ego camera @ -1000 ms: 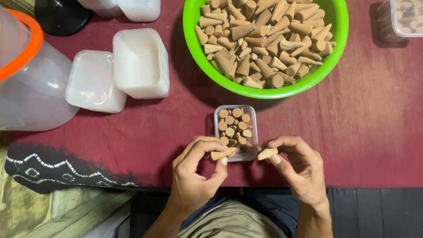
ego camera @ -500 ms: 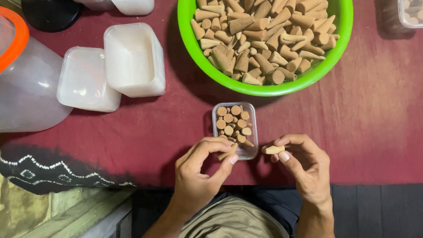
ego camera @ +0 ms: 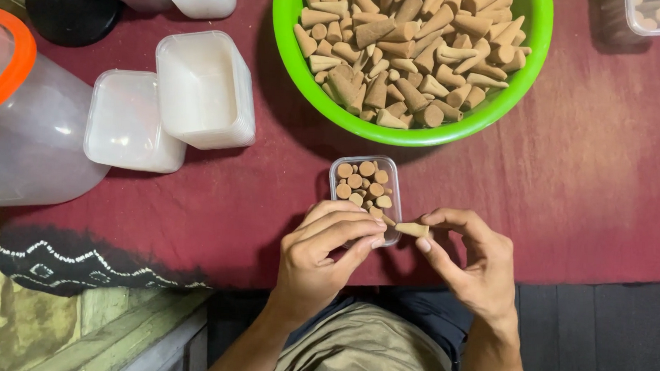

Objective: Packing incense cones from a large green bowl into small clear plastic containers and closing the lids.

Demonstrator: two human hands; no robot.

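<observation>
At the far left a large clear jug with an orange rim [ego camera: 21, 113] is standing on the dark red cloth [ego camera: 604, 190], and just beside it two white plastic tubs [ego camera: 170, 101] are lying side by side, well apart from the hands. Moving toward the middle, the left hand [ego camera: 319, 255] is curling around the near left corner of the small clear box [ego camera: 365, 194], its fingers [ego camera: 343, 223] closing over the box's near edge and its thumb tip pressing by the near right corner; whether it is also pinching a cone underneath, the view is not showing. The box is sitting between the hands and the green bowl [ego camera: 406, 133], already holding many cones standing upright with their round bases facing up. Just to the right, the right hand [ego camera: 475, 262] is pinching a single tan cone [ego camera: 412, 229] between thumb and forefinger. That cone is lying roughly crosswise, its long axis running left to right, and it is hovering just beside the box's near right corner, so the right hand is the nearer one to the open space in the box. Farther back, the green bowl is holding a loose heap of the same cones.
</observation>
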